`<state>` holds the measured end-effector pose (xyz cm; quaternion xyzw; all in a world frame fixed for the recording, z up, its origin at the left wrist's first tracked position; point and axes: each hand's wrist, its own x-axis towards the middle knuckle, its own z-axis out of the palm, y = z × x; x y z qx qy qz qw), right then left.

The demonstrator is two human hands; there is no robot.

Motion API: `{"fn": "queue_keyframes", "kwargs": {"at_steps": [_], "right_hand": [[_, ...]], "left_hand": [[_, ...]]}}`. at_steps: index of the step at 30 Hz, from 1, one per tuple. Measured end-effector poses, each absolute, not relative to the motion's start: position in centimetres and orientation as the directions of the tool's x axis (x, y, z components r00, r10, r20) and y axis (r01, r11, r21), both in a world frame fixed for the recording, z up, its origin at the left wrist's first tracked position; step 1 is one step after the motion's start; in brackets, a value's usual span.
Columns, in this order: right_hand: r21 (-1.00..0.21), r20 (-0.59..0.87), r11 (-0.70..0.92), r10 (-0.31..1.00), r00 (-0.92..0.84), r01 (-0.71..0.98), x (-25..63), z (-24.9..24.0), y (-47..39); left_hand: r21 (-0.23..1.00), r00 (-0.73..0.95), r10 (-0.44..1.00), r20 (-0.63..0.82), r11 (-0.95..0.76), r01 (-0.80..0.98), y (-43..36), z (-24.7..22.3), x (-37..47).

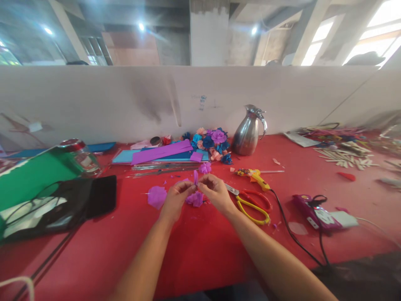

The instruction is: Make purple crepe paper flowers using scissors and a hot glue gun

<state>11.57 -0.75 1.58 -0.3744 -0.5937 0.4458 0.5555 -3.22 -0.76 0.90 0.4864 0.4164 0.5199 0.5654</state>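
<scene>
Between my two hands a small folded piece of purple paper stands upright. My left hand pinches its lower end from the left, fingers closed. From the other side my right hand closes its fingertips on the same piece. Just below the fingertips lies a purple paper flower on the red table. A round stack of purple petals rests left of my left hand. Another small purple flower sits behind my hands. Scissors with red and yellow handles lie right of my right hand.
A yellow glue gun lies beyond the scissors, its cord running to a power strip. Finished paper flowers, purple strips and a metal jug stand behind. At left are a phone and jar.
</scene>
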Motion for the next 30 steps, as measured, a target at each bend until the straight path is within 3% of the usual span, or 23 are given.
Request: {"fn": "queue_keyframes", "kwargs": {"at_steps": [20,23,30], "right_hand": [[-0.961,0.273,0.266,0.957,-0.101,-0.073,11.40,1.71,-0.85],[-0.956,0.293,0.293,0.953,-0.083,-0.011,11.49,1.49,-0.67],[-0.966,0.256,0.252,0.964,-0.071,-0.051,11.57,1.50,-0.59]], "left_hand": [[0.983,0.119,0.992,0.033,-0.011,-0.183,-1.15,1.20,-2.84],[0.983,0.162,0.987,0.019,0.012,-0.184,-1.19,1.28,-2.87],[0.969,0.249,0.968,-0.036,0.095,-0.229,-1.23,1.47,-3.05]]}}
